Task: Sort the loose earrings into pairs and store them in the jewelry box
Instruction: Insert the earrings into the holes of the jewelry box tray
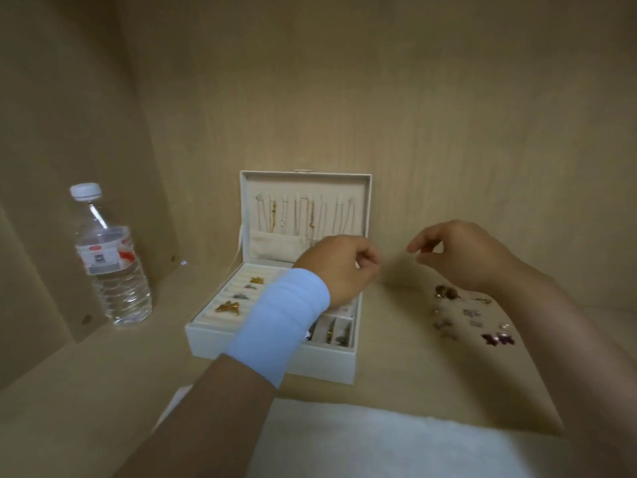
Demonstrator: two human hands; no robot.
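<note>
Head view: the box (324,363) sits open in the middle of the desk (103,391), with its lid (305,186) standing up at the back and a row of chains (310,215) hanging inside it. A few earrings are already slotted into the padded rolls on the box's left side, including a gold one (227,307) near the front. The loose earrings (472,315) are scattered on the desk just right of the box, with a dark purple pair (498,339) nearest the person.

Both hands are up in the air. The left hand (339,267), with a pale blue wristband (279,322), is over the right half of the box, fingers clenched in tight. The right hand (462,253) hangs above the loose pile, fingers loosely curled with thumb and forefinger pointing toward the left hand. Honestly can't tell if either one is pinching anything, too small and blurry.

A water bottle (110,257) stands off to the left, well apart from the box.
</note>
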